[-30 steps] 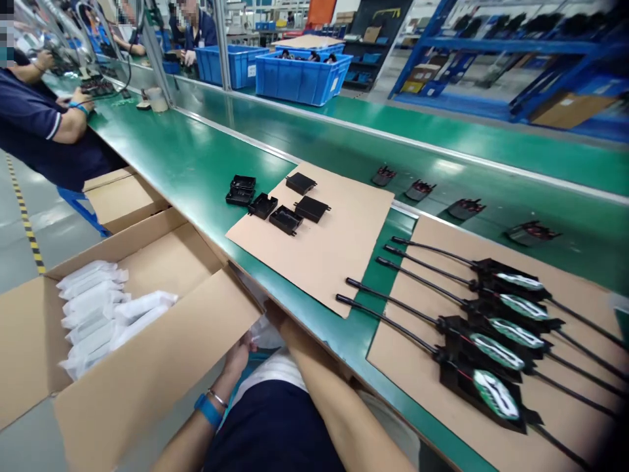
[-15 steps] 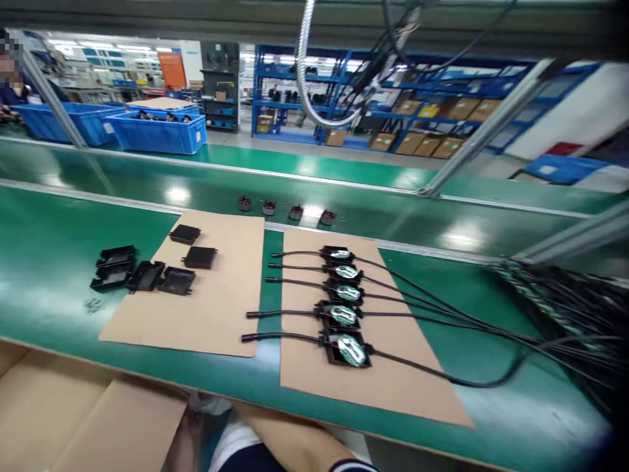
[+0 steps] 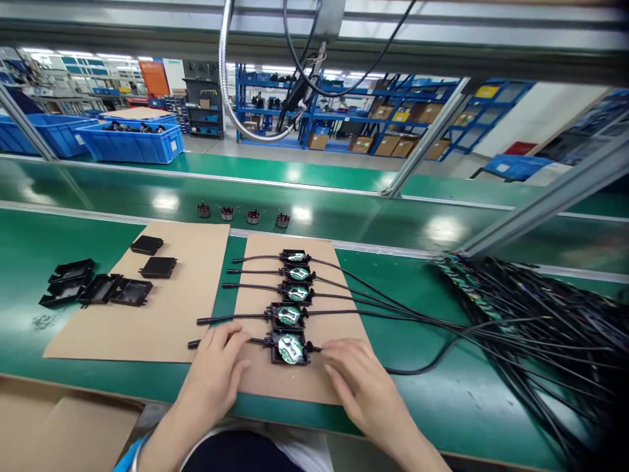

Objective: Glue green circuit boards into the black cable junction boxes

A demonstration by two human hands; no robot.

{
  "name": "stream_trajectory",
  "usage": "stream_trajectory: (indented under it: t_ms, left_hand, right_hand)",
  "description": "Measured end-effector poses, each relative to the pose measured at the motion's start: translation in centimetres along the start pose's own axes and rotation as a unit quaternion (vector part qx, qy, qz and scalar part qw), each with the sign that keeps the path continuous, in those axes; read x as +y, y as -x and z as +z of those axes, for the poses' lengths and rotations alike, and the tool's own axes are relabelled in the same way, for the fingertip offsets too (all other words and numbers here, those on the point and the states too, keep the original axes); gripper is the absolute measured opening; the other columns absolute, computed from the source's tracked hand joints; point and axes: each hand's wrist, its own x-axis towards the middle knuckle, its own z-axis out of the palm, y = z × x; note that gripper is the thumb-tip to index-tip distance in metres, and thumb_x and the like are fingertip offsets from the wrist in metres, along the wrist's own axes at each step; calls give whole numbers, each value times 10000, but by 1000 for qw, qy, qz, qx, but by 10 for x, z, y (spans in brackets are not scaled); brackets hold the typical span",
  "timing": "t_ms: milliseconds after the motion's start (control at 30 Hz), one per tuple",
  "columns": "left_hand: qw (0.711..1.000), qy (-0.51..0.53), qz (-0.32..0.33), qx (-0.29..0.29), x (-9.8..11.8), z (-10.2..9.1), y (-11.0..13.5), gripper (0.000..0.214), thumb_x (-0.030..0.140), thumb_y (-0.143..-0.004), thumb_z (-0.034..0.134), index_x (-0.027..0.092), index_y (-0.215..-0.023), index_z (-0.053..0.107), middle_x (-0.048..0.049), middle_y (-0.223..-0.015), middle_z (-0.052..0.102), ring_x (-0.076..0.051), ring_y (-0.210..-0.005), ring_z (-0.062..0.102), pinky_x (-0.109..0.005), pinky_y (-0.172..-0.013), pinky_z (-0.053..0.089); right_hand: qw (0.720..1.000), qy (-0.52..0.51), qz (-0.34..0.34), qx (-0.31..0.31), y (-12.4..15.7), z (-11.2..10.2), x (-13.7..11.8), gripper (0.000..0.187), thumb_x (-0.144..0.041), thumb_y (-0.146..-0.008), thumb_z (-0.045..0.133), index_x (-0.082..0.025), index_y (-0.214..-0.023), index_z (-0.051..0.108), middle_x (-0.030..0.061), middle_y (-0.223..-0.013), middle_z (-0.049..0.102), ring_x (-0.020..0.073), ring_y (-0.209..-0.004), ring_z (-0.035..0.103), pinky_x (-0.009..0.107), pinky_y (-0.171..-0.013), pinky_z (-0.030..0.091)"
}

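Note:
On the cardboard lies a column of several open black plastic boxes, each with a round green circuit board inside and a black cable out of either side. My left hand (image 3: 219, 360) lies across the left cable of the nearest box (image 3: 289, 347), thumb apart from the fingers. To the right of that box, my right hand (image 3: 366, 387) reaches over the other cable (image 3: 413, 372), its fingertips at the cable close to the box and its thumb spread away. Neither hand visibly grips; the cable under the fingers is partly hidden. The cable's plug end (image 3: 193, 344) shows left of my left hand.
Black box shells (image 3: 132, 292) lie at the left, some on a cardboard sheet (image 3: 181, 328). Several small round metal parts (image 3: 253, 217) stand behind. A heap of black cables (image 3: 531, 314) covers the right side. Blue bins (image 3: 132, 141) stand beyond; a metal conduit (image 3: 223, 72) hangs overhead.
Both my hands have come into view from below and now reach over the nearest box's two cables. The camera has turned right, so the scene sits further left.

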Motion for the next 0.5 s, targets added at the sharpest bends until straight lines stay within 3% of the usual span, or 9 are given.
stream_trajectory:
  t_ms: [100, 167, 233, 367, 500]
  left_hand:
    - [997, -60, 2, -58, -1, 17, -31, 138, 153, -890, 496, 192, -970, 602, -90, -1012, 601, -255, -934, 556, -418, -819, 500]
    - [995, -58, 9, -84, -1, 22, -35, 143, 157, -919, 456, 192, -883, 589, -66, -912, 605, -231, -854, 563, -377, -768, 505]
    - [995, -30, 15, -92, 3, 20, -33, 178, 160, -950, 407, 195, -912, 577, -53, -877, 608, -210, -820, 580, -332, -735, 507]
    - [996, 27, 20, -85, 17, 2, -28, 170, 183, -973, 389, 210, -1020, 550, -33, -869, 617, -171, -765, 611, -265, -667, 499]
    - [994, 38, 23, -103, 27, -7, -34, 171, 175, -967, 406, 212, -1047, 552, -28, -850, 628, -157, -720, 614, -244, -631, 492]
  right_hand:
    - [998, 47, 45, 6, -6, 16, 29, 106, -164, -876, 517, -192, -968, 561, 84, -891, 632, 223, -856, 613, 359, -725, 542]
    - [997, 44, 60, -7, -8, 24, 37, 64, -165, -890, 495, -195, -928, 537, 62, -824, 604, 204, -782, 604, 331, -665, 535]
    - [998, 29, 48, -14, -7, 23, 38, 84, -144, -907, 460, -202, -915, 521, 46, -802, 593, 183, -743, 597, 305, -648, 522]
    - [998, -29, -8, -49, -6, -3, 27, 192, -80, -912, 392, -203, -1005, 506, 40, -819, 600, 151, -728, 589, 258, -647, 505]
    - [983, -37, -7, -179, -14, -32, 7, 381, 8, -864, 327, -200, -1114, 526, 63, -911, 604, 156, -803, 597, 255, -684, 510]
